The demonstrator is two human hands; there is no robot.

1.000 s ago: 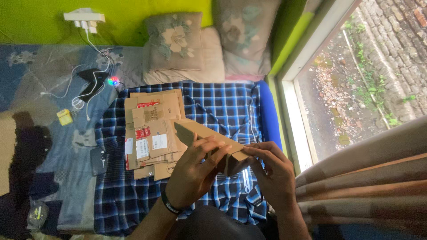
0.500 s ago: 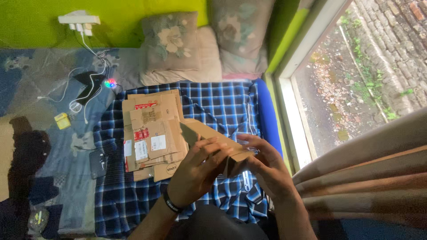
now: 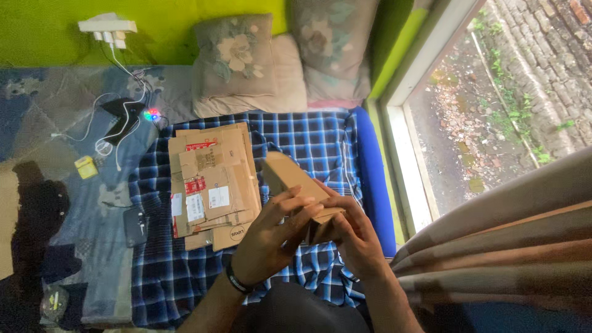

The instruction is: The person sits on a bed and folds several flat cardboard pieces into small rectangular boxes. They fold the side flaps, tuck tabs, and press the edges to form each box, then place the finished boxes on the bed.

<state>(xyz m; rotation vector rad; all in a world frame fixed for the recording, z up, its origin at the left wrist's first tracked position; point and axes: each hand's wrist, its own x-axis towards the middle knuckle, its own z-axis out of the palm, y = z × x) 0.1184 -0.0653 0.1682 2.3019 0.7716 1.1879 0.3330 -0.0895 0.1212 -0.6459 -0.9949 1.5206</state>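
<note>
Left hand (image 3: 271, 237) and right hand (image 3: 356, 239) are both gripping a folded cardboard box (image 3: 295, 185), fingers curled around its near end. Box is hovering tilted above the blue checked blanket (image 3: 308, 145), just beside a stack of flattened cardboard (image 3: 213, 179).

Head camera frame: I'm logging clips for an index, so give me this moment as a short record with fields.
setting: blue checked cloth on bedding, beside a window
left hand: grips the cardboard box from the left
right hand: holds the box's near end
box state: folded, raised above the cloth, tilted
nearby: stack of flattened cardboard to the left, flat on the cloth
background: floral pillows, white power strip with cables
</note>
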